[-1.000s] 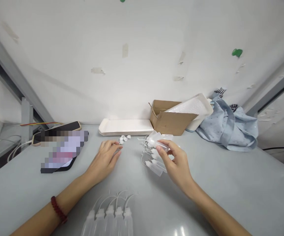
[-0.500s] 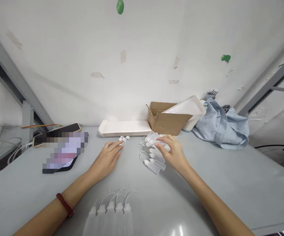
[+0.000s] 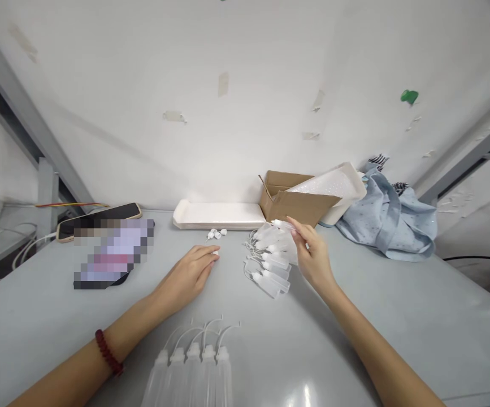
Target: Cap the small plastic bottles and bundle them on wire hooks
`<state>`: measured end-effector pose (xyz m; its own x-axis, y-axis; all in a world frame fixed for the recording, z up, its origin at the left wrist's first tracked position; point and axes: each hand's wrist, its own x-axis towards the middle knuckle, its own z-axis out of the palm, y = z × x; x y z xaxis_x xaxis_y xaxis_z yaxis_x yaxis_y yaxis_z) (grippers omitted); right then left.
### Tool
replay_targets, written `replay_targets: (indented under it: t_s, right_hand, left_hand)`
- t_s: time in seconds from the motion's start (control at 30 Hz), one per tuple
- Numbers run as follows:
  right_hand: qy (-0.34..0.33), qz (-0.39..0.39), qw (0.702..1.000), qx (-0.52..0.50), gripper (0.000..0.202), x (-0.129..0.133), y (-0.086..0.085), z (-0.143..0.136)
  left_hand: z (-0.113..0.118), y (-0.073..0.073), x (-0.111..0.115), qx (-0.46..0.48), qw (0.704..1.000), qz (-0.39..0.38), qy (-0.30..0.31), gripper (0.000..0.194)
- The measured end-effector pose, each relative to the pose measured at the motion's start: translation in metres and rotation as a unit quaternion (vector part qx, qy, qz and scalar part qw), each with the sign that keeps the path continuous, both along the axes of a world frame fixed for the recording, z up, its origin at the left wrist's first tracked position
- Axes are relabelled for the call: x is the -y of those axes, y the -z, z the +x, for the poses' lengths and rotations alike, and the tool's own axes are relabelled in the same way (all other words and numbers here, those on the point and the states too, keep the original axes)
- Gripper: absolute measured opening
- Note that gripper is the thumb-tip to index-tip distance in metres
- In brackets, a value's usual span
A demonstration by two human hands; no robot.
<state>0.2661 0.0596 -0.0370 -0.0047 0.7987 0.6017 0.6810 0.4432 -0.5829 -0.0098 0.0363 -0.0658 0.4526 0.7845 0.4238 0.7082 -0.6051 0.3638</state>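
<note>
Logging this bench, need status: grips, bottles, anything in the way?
Right grip pinching a small bottle. Left grip beside white caps. Possible snag: overlapping thin straps on heaped bottles.

Head-Worn Camera Looks Over Gray Tabletop (image 3: 423,322)

A single camera on the person's head faces forward and down at close range, left hand (image 3: 191,271) and right hand (image 3: 312,257) near mid-frame, forearms (image 3: 363,339) entering from below, white wall (image 3: 245,147) beyond.
</note>
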Motion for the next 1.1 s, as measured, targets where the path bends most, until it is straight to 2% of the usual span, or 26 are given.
replay_targets:
  t_s: [0.4, 0.53, 0.63, 0.7, 0.77, 0.83, 0.9, 0.97, 1.1]
  right_hand:
    - [0.023, -0.021, 0.999, -0.019, 0.022, -0.003, 0.007, 0.000]
    - [0.038, 0.010, 0.999, -0.016, 0.026, 0.001, 0.001, -0.002]
    - [0.041, 0.059, 0.997, -0.012, 0.021, 0.014, -0.010, -0.012]
    - [-0.003, 0.043, 0.999, -0.014, 0.013, 0.029, -0.018, -0.023]
    - [-0.118, -0.067, 0.991, -0.020, 0.016, 0.049, -0.023, -0.036]
    - [-0.243, -0.201, 0.949, 0.010, 0.031, 0.070, -0.022, -0.050]
    - [-0.334, -0.277, 0.898, 0.074, 0.044, 0.087, -0.017, -0.060]
    - [-0.366, -0.311, 0.869, 0.120, 0.045, 0.099, -0.010, -0.068]
    - [-0.364, -0.338, 0.855, 0.150, 0.046, 0.107, -0.004, -0.073]
  left_hand:
    - [-0.001, 0.002, 0.000, -0.008, 1.000, -0.005, 0.006, 0.032]
    - [-0.002, 0.002, -0.001, -0.008, 1.000, -0.002, 0.002, 0.031]
    - [-0.003, 0.003, -0.001, -0.008, 1.000, -0.001, -0.002, 0.031]
    - [-0.003, 0.003, -0.001, -0.008, 1.000, -0.002, -0.003, 0.030]
    - [-0.003, 0.004, -0.002, -0.006, 1.000, -0.003, -0.003, 0.029]
    - [-0.003, 0.004, -0.002, -0.003, 1.000, -0.004, -0.004, 0.028]
    - [-0.002, 0.003, -0.001, 0.000, 1.000, -0.006, -0.007, 0.027]
    - [-0.001, 0.002, 0.001, 0.002, 1.000, -0.009, -0.009, 0.024]
    - [0.002, -0.002, 0.005, 0.016, 1.000, -0.021, -0.013, 0.020]
